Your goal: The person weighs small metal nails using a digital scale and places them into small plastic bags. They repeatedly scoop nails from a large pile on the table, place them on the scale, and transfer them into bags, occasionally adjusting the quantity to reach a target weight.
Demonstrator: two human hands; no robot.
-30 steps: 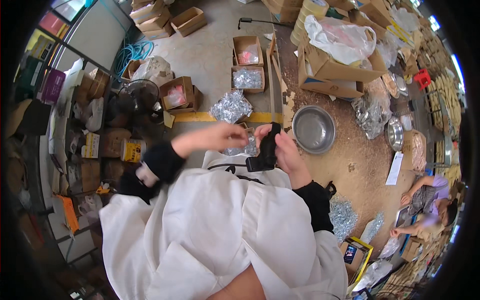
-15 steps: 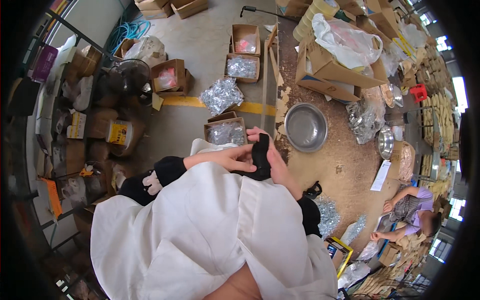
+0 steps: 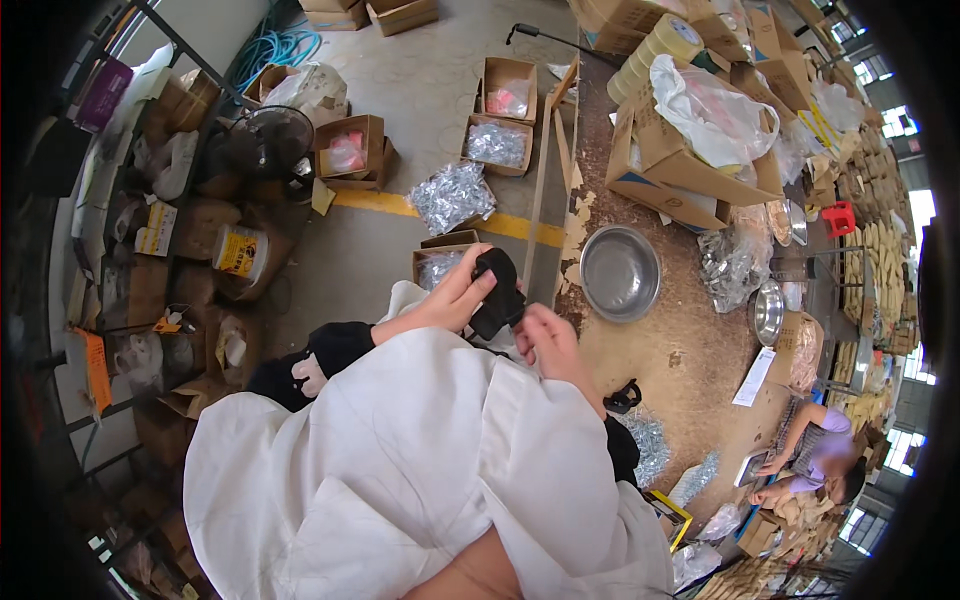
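Note:
In front of my lap, my left hand (image 3: 452, 302) grips a soft black band-like item (image 3: 497, 293), its thumb pressed on the near side. The black item looks folded; its exact kind does not show. At its lower right end is my right hand (image 3: 552, 345), fingers curled into a pinch against that end. Whatever lies between those fingertips is hidden. A second small black item (image 3: 623, 396) with a loop lies on the worktable (image 3: 640, 350), just right of my right wrist.
A steel bowl (image 3: 620, 273) stands on the table, with cartons (image 3: 660, 190) beyond it. Shiny small parts (image 3: 648, 450) lie near my right sleeve. On the floor, boxes (image 3: 497, 143) hold bagged parts. Shelving (image 3: 180, 250) lines the left. Another person (image 3: 815, 455) sits at the right.
My left hand has moved up and now grips the black item. The right hand has slid down from its side to its lower end. The view has shifted slightly.

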